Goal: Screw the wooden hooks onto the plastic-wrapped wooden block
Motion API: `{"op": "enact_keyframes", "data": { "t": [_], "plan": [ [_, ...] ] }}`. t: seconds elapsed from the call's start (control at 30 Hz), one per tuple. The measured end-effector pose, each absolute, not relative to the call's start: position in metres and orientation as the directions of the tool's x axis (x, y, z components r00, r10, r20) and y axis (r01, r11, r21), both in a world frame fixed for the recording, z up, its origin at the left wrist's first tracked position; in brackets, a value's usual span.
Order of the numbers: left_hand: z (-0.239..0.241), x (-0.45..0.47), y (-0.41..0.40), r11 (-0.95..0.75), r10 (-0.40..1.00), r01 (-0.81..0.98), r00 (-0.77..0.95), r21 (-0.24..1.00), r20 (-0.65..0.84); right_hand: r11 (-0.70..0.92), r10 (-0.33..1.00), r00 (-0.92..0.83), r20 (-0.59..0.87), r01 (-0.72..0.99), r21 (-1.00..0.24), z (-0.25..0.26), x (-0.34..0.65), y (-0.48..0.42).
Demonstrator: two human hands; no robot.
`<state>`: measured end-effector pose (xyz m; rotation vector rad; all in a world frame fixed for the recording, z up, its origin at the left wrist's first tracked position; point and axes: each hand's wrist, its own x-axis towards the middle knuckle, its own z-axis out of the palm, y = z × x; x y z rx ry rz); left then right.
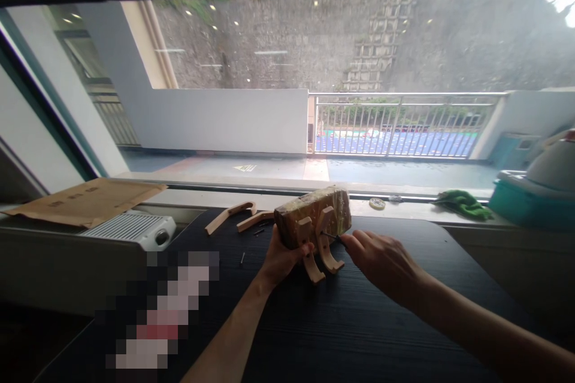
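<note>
A brownish block [290,218], seemingly wrapped in something shiny, is tilted up above the dark table. My left hand [275,264] is closed around its lower left side, with the thumb against the left wooden hook [309,264]. Beside that one, a second wooden hook [329,258] lies against the block's front face. In my closed right hand [381,254] is a thin dark tool, apparently a screwdriver [333,237], its shaft reaching the second hook. The fist hides most of its handle.
Two loose wooden hooks [227,215] and a few screws [243,259] lie on the black table [305,335]. A brown envelope [90,200] rests at the left. Along the windowsill are a tape roll [377,203], a green cloth [462,203] and a teal box [516,200].
</note>
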<state>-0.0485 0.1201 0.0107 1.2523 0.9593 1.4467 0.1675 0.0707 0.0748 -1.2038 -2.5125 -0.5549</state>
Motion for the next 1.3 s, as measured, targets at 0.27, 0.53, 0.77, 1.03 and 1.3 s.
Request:
{"op": "enact_keyframes", "data": {
  "t": [0.27,0.53,0.77,1.03,1.3],
  "plan": [
    [0.004,-0.047,0.122,-0.246,0.967,-0.214,0.004,0.945,0.253,0.251,0.952,-0.09,0.291,0.775,-0.581,0.053,0.161,0.067],
    [0.004,-0.046,0.121,-0.262,0.965,-0.189,-0.036,0.946,0.26,0.42,0.87,-0.336,0.362,0.889,-0.183,0.075,0.167,0.064],
    [0.002,-0.047,0.123,-0.263,0.964,-0.187,-0.013,0.946,0.265,0.604,0.604,-0.629,0.489,0.762,0.234,0.087,0.166,0.075],
    [0.001,-0.047,0.123,-0.276,0.96,-0.19,-0.012,0.942,0.279,0.294,0.926,-0.083,0.368,0.77,-0.566,0.05,0.169,0.077],
    [0.004,-0.047,0.121,-0.267,0.963,-0.205,-0.018,0.942,0.269,0.496,0.792,-0.441,0.423,0.868,-0.025,0.083,0.167,0.067]
  ]
}}
